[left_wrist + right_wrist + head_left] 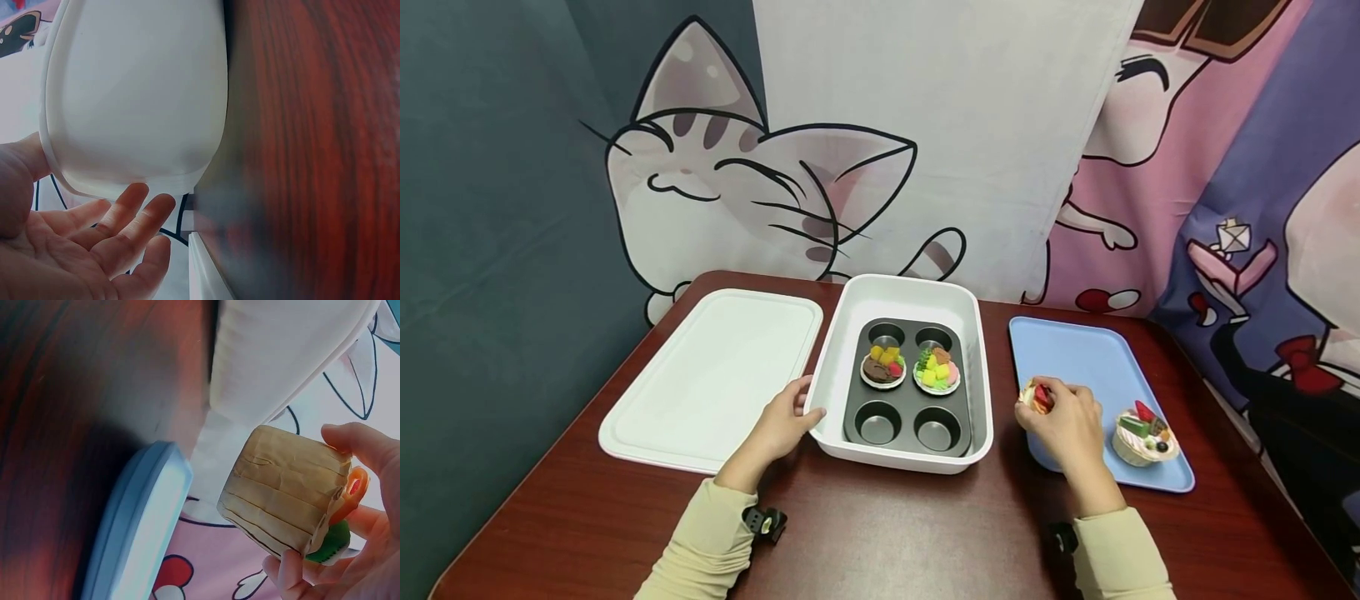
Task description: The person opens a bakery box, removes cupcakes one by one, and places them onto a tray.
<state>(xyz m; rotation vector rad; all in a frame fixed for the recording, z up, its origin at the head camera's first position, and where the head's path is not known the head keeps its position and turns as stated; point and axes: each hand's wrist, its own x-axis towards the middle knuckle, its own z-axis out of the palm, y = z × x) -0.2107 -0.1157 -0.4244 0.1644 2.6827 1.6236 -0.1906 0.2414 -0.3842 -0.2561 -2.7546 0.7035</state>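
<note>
My right hand (1070, 422) pinches a small tart (1036, 397) with red fruit on top, above the left edge of the blue tray (1067, 342). In the right wrist view the tart's pale pleated case (281, 481) is between thumb and fingers of that hand (356, 531). My left hand (781, 421) holds the left rim of the white bin (895, 457), thumb over the rim, fingers outside. Inside the bin lies a dark muffin pan (907, 408) with two tarts, one with a brown topping (880, 371), one with yellow pieces (937, 372).
Another fruit tart (1144, 437) sits on the blue tray's near right part. A white board (715, 379) lies left of the bin on the dark red wooden table (850, 533). Behind the table hangs a cloth with cartoon cats (925, 83).
</note>
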